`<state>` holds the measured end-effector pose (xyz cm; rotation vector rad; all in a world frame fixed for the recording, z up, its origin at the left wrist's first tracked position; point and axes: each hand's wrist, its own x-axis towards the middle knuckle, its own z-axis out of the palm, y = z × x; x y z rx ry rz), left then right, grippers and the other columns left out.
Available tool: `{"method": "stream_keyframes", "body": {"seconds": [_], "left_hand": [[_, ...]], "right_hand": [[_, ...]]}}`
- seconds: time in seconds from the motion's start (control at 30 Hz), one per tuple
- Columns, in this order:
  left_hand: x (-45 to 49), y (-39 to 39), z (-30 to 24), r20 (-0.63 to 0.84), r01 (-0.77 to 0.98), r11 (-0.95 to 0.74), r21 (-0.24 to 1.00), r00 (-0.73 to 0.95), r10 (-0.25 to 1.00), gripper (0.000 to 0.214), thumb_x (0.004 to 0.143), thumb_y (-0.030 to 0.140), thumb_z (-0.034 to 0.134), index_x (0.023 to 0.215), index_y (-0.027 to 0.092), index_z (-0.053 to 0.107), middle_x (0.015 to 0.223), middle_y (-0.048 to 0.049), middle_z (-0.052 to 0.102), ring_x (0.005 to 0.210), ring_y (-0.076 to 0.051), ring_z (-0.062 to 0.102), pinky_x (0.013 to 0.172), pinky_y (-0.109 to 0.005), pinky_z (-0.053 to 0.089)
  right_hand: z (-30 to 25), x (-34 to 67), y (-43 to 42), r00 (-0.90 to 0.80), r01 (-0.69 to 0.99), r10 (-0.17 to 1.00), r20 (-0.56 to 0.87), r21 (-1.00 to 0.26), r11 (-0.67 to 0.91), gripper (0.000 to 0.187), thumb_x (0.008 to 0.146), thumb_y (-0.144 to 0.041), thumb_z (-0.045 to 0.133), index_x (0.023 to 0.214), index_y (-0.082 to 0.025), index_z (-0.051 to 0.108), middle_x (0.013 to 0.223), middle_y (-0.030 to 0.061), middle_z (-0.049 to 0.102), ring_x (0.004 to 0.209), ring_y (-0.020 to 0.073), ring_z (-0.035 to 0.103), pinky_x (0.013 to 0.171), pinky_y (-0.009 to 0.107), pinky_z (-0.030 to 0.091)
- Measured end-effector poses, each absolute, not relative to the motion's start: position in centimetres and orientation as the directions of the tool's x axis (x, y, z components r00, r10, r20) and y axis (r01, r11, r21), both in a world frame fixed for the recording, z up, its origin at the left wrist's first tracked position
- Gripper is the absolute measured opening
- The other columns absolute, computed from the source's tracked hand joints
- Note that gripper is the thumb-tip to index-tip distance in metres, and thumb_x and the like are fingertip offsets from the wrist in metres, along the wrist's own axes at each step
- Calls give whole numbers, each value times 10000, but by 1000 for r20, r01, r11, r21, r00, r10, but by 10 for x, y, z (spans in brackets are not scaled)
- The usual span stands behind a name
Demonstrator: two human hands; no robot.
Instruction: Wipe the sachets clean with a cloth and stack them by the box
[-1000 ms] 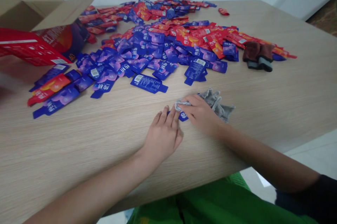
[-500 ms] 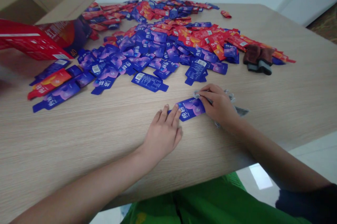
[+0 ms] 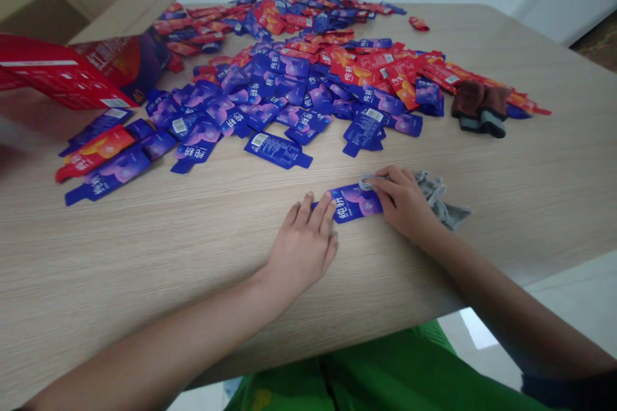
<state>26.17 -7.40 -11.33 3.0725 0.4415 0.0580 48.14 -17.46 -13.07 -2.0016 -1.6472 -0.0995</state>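
A blue-purple sachet [image 3: 354, 201] lies flat on the wooden table [image 3: 144, 244] near its front edge. My left hand [image 3: 301, 247] rests palm down with fingers stretched out, its fingertips pressing the sachet's left end. My right hand [image 3: 402, 202] is closed on a grey cloth [image 3: 438, 199] and presses it against the sachet's right end. Most of the cloth trails out to the right of that hand.
A wide heap of blue and red sachets [image 3: 308, 70] covers the far half of the table. An open cardboard box [image 3: 72, 12] with red cartons [image 3: 58, 80] stands at the far left. A brown and grey folded cloth [image 3: 477, 105] lies at the right.
My right hand has slid the grey cloth rightward along the sachet, uncovering its printed face. My left hand has stayed on the sachet's left end.
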Motion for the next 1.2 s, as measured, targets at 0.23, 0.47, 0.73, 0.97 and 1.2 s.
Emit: {"method": "stream_keyframes", "body": {"seconds": [0.23,0.47,0.73,0.97,1.2], "left_hand": [[261,-75,-117,58,272,-962,23,960,273,534,955,306,394,1432,73,449,1528,-125,380,1366,-378,402,1071,-492,409],[261,-74,-115,53,269,-963,28,961,270,536,956,320,403,1425,67,456,1527,-139,382,1364,-375,406,1072,-485,398],[261,-74,-114,46,271,-961,52,961,274,552,952,317,415,1444,66,425,1532,-141,373,1366,-374,401,1068,-487,399],[261,-73,-117,70,257,-965,46,963,259,547,954,334,414,1434,74,446,1525,-138,391,1356,-383,411,1059,-489,401],[260,-73,-117,80,260,-964,47,961,263,520,953,321,426,1408,74,480,1520,-134,399,1362,-363,412,1064,-479,401]], "right_hand": [[-110,470,-165,333,897,847,415,-417,-148,200,876,-120,500,862,-182,690,881,78,618,861,229,565,800,389,461],[-117,429,-157,128,972,929,347,-231,-48,252,896,-87,453,933,-168,689,993,109,646,918,254,520,847,422,426],[-132,486,-187,294,907,875,384,-401,-129,169,901,-164,521,922,-208,683,946,75,622,917,244,555,825,415,463],[-110,457,-172,311,885,832,459,-459,-77,163,879,-141,530,895,-217,674,916,69,621,904,236,576,815,417,472],[-121,429,-164,95,942,912,398,-332,46,210,883,-93,499,904,-187,685,941,91,645,890,233,560,835,412,458]]}}
